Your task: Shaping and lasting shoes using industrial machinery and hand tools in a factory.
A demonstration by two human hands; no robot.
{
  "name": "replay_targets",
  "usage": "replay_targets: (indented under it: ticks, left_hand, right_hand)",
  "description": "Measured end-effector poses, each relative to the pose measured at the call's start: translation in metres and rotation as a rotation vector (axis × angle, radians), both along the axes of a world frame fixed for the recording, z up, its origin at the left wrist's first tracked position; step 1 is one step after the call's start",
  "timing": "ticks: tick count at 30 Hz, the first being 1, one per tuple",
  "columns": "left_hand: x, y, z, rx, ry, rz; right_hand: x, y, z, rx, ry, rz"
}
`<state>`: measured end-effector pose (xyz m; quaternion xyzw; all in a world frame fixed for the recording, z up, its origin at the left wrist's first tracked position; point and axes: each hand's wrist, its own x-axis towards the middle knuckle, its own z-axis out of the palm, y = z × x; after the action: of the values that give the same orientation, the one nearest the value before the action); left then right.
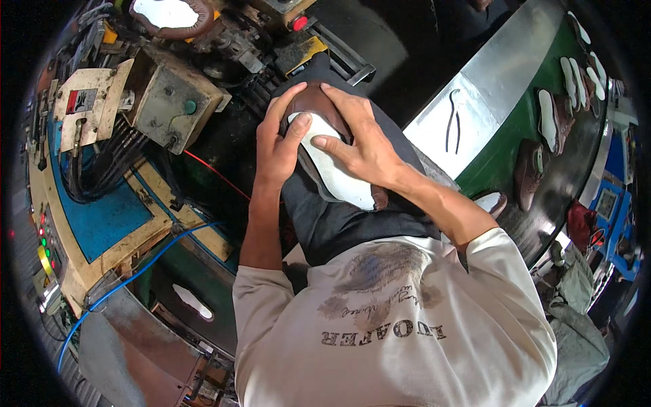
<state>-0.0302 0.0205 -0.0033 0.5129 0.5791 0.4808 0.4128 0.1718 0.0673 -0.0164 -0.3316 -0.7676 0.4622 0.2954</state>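
A brown shoe upper on its last, with a white insole facing up, rests on my lap with the toe pointing away from me. Along its left side, my left hand is wrapped round the toe, thumb lying on the insole. My right hand grips the right side, its fingers over the toe edge and its thumb pressed on the insole near the other thumb. The undersides of the fingers are partly hidden by the shoe.
A machine with a control box stands at the left, another brown shoe at its top. Pincers lie on a metal ledge at the right. Beyond, a green conveyor carries several brown shoes. A blue hose crosses the lower left.
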Motion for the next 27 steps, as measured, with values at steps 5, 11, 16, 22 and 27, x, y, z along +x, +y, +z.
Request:
replay_targets:
  ticks: [5,11,16,22,27]
  left_hand:
    - [0.003,0.000,-0.009,0.059,0.037,0.031]
    - [-0.009,-0.008,-0.022,0.089,-0.291,-0.044]
    - [-0.003,-0.006,-0.024,0.021,-0.331,-0.052]
    - [0.003,0.009,-0.027,0.028,-0.223,-0.067]
    - [0.015,0.017,-0.029,0.015,-0.181,-0.013]
  right_hand:
    - [0.004,0.003,-0.001,0.099,0.005,-0.029]
    - [0.044,0.045,-0.009,-0.695,0.273,0.242]
    - [0.036,0.064,-0.017,-0.483,0.202,0.393]
    - [0.023,0.073,-0.003,-0.251,0.050,0.367]
    - [0.017,0.059,-0.011,-0.269,-0.079,0.250]
